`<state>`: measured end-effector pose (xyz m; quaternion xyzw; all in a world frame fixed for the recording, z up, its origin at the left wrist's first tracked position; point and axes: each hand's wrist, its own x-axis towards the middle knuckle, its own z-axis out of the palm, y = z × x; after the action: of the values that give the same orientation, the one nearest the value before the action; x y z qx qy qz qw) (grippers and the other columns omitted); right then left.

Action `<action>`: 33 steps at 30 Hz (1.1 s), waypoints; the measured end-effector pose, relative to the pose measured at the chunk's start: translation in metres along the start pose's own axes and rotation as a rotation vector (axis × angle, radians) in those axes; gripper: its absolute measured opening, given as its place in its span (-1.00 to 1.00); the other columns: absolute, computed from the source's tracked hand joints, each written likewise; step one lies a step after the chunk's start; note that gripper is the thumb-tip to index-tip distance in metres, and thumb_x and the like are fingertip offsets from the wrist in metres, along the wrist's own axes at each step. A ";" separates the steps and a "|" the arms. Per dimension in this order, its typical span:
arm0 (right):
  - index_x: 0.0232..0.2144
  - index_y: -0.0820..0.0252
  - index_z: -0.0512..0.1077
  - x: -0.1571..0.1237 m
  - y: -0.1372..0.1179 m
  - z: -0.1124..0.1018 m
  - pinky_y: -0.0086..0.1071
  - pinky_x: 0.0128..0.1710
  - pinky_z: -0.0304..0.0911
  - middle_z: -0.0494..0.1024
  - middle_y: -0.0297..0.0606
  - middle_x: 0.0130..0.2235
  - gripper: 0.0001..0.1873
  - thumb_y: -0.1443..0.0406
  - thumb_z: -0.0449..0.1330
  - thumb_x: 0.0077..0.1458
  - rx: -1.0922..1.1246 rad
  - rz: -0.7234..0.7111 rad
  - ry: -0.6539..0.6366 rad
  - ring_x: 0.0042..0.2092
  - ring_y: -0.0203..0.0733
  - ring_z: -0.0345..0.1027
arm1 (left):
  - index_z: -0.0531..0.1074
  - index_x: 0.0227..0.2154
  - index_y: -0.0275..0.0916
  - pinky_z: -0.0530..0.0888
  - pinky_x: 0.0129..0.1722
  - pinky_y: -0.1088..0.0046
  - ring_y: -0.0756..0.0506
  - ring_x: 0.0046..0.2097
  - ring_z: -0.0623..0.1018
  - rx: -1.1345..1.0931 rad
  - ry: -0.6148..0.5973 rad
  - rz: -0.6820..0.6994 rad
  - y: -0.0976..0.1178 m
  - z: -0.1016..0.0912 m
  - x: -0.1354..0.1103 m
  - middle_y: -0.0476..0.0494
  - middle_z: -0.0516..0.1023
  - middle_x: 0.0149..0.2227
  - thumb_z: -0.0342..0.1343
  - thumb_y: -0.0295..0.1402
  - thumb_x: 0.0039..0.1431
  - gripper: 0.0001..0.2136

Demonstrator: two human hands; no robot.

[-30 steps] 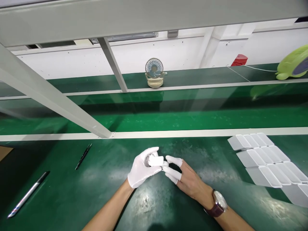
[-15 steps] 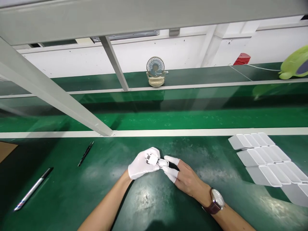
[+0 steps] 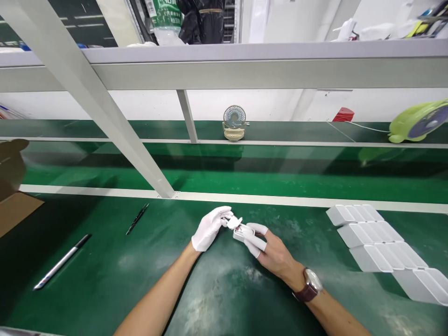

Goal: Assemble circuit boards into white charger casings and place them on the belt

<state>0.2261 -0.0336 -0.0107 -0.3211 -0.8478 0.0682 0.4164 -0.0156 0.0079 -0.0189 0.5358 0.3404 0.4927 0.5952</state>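
My left hand [image 3: 210, 228], in a white glove, is closed with its fingertips at a small white plastic piece [image 3: 234, 222]. My right hand [image 3: 275, 252] wears white finger covers and a wristwatch [image 3: 312, 281]. Its thumb and fingers grip a small white open casing [image 3: 239, 234], which looks like a little box with something inside that is too small to make out. The white piece sits at the casing's upper left edge; whether the two are joined I cannot tell. Both hands are just above the green tabletop [image 3: 168, 280].
Rows of white open casings [image 3: 381, 238] stand to the right. A silver marker [image 3: 63, 262] and a black pen [image 3: 137, 218] lie left, near a cardboard box [image 3: 17, 210]. A slanted metal post [image 3: 115, 121] meets the bench; behind are a small fan [image 3: 234, 122] and a green fan [image 3: 416, 122].
The view has tilted up, revealing the upper shelf. The casing has left my left palm and is now in my right fingers, with my left fingertips at the white piece.
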 end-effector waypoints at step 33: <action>-0.03 0.12 0.50 -0.020 0.008 0.020 -0.07 -0.02 0.49 0.44 -0.01 0.08 -0.77 0.32 0.15 0.30 0.111 0.148 -0.220 0.02 0.03 0.46 | 0.59 -0.26 -0.27 0.49 -0.24 0.41 -0.04 -0.25 0.51 0.214 0.033 -0.150 0.015 0.024 0.000 -0.20 0.49 -0.13 0.28 -0.22 0.15 -0.79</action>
<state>0.2234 -0.0365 -0.0398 -0.3498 -0.8573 0.1804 0.3319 0.0031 -0.0003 0.0003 0.5613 0.4398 0.4163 0.5640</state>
